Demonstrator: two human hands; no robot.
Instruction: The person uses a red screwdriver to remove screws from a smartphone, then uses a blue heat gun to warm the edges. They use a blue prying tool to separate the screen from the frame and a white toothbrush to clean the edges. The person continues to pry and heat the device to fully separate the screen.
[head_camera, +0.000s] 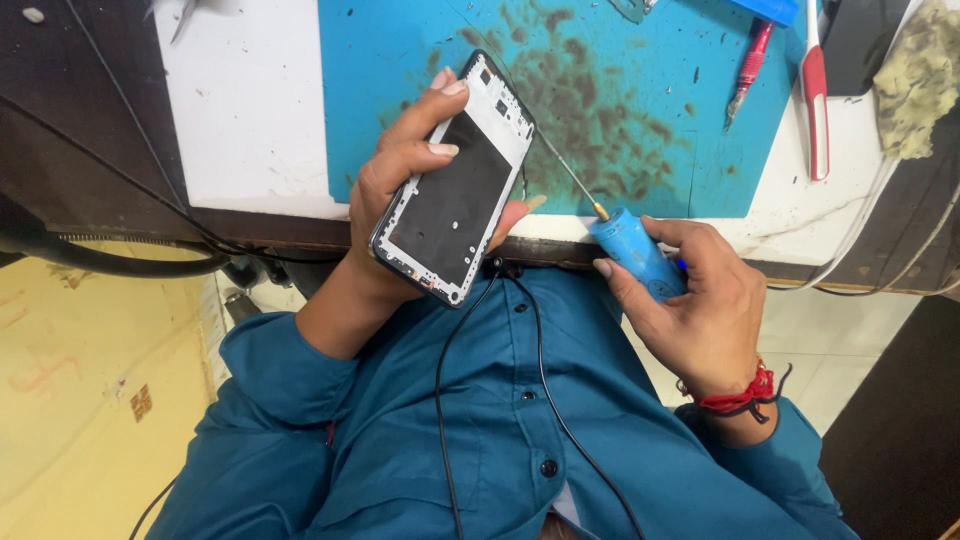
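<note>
While the left hand (400, 175) grips an opened smartphone (455, 180) over the near edge of a workbench, fingers wrapped around its far side and thumb pressed against the near one, the right hand (700, 300) closes around the blue handle of a precision screwdriver (630, 250) whose thin shaft reaches toward the phone's upper right edge. The back cover is already off, leaving a white inner frame and a dark central panel bare; by the look of it, the work stands at the screw stage, with the frame not yet lifted away. The phone's long axis runs diagonally, its top end pointing up and to the right toward the stained blue work mat (640, 130), its bottom end down toward the person's teal shirt (480, 430). The screwdriver slants the other way, its tip up and left. Whether the tip sits in a screw cannot be told. A red-handled tool (817, 100) and a red pen-like tool (750, 70) lie well apart on the bench.
</note>
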